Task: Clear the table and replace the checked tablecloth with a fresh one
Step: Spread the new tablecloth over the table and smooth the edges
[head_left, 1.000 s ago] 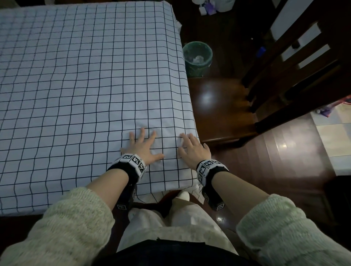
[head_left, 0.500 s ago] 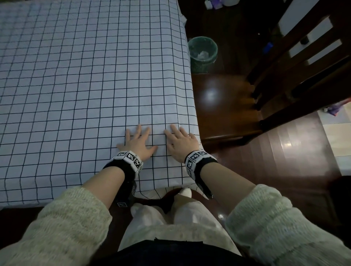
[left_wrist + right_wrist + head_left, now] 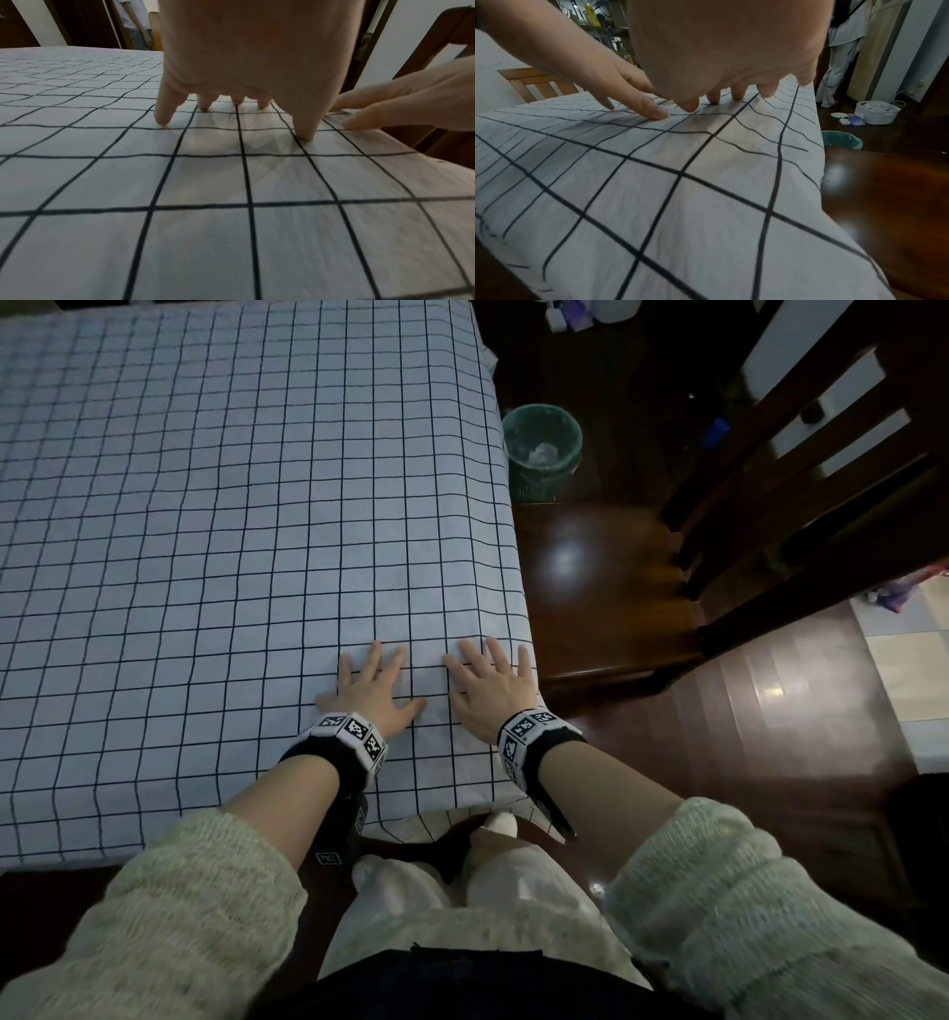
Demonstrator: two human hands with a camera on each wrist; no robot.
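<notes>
Right hand (image 3: 493, 690) slid back rightward — both hands flat, fingers spread, on gridded tablecloth (image 3: 231, 505).

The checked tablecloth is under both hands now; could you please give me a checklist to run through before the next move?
1. Checked tablecloth lies flat over the visible top: ok.
2. Left hand rests with spread fingers on the cloth: ok.
3. Right hand lies flat near the right edge: ok.
4. Wrinkle in the cloth beside the right hand, seen in the right wrist view: not ok.
5. Cloth hangs over the near and right edges: ok.
6. Far-side overhang even: cannot tell.
</notes>
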